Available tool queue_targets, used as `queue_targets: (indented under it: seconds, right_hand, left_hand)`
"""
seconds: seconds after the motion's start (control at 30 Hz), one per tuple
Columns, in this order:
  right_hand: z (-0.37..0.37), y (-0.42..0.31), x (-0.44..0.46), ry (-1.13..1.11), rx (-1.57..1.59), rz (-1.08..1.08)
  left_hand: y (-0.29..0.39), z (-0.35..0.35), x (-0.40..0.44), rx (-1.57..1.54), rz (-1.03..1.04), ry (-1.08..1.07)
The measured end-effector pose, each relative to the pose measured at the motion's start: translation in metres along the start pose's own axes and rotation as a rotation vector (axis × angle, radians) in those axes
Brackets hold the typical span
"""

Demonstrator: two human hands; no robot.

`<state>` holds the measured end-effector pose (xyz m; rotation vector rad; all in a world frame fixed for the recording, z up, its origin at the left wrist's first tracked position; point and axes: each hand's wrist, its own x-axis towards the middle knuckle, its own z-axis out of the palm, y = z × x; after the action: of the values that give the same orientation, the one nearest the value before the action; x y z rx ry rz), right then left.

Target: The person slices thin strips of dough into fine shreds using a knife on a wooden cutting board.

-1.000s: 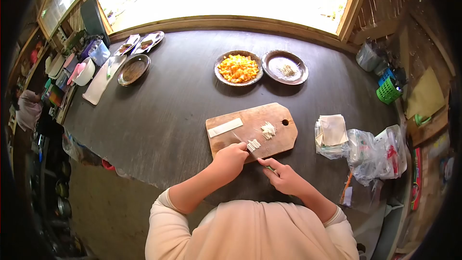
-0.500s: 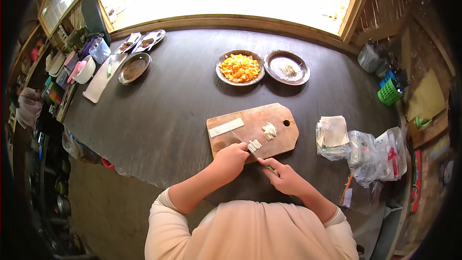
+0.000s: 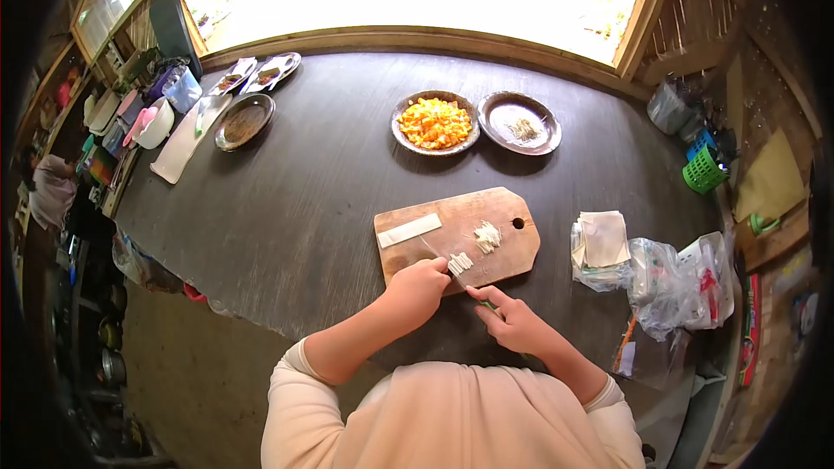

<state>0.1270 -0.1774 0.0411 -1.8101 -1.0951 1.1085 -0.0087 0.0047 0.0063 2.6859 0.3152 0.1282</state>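
A wooden cutting board (image 3: 499, 208) lies in front of me on the dark table. My left hand (image 3: 419, 285) is closed at its lower edge, its fingertips on a bunch of short, pale cut strips (image 3: 460, 263). My right hand (image 3: 511, 323) grips a knife by its green handle (image 3: 488, 304); the thin blade slants up to the left, partly behind my left fingers. A flat, whitish sheet-like strip (image 3: 409, 231) lies at the board's upper left. Right of the bunch is a loose heap of thin pale slivers (image 3: 486, 237).
Beyond the board stand a bowl of orange diced pieces (image 3: 433, 124) and a plate with thin shreds (image 3: 523, 128). To the right lie stacked pale wrappers (image 3: 604, 239) and plastic bags (image 3: 682, 282). A dark plate (image 3: 244, 124) and a white bowl (image 3: 156, 128) stand left.
Hardly anything differs. Both hands keep their places at the board's lower edge, the knife still in the right one; the whole view has shifted very slightly.
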Motion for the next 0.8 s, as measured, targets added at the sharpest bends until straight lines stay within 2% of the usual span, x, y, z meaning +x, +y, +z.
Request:
queue_targets:
  seconds: [0.1, 0.17, 0.3, 0.37, 0.5, 0.6, 0.7, 0.77, 0.8]
  right_hand:
    - [0.003, 0.005, 0.004, -0.013, -0.007, 0.034]
    - [0.012, 0.021, 0.010, 0.086, -0.035, -0.146]
    - [0.008, 0.013, 0.007, 0.075, -0.010, -0.147]
    - [0.002, 0.005, 0.001, 0.018, -0.029, -0.052]
    - [0.002, 0.013, 0.003, -0.021, 0.012, -0.037]
    - [0.006, 0.011, 0.004, 0.016, -0.063, -0.067]
    - [0.008, 0.006, 0.007, -0.026, -0.165, 0.032]
    - [0.014, 0.026, 0.010, 0.085, -0.086, -0.245]
    - [0.010, 0.021, 0.009, 0.089, -0.084, -0.247]
  left_hand:
    - [0.002, -0.003, 0.000, 0.003, 0.001, -0.015]
    - [0.003, -0.004, 0.000, 0.007, 0.001, -0.010]
    - [0.002, 0.000, -0.001, 0.003, 0.012, 0.000]
    - [0.000, 0.002, -0.001, 0.002, 0.029, 0.024]
    - [0.003, -0.003, 0.000, 0.026, 0.024, -0.003]
    - [0.004, -0.005, 0.000, 0.012, -0.002, -0.032]
    - [0.005, -0.007, 0.001, -0.028, -0.017, 0.000]
    - [0.007, -0.009, 0.001, -0.035, -0.047, 0.001]
    - [0.007, -0.009, 0.001, -0.031, -0.043, 0.001]
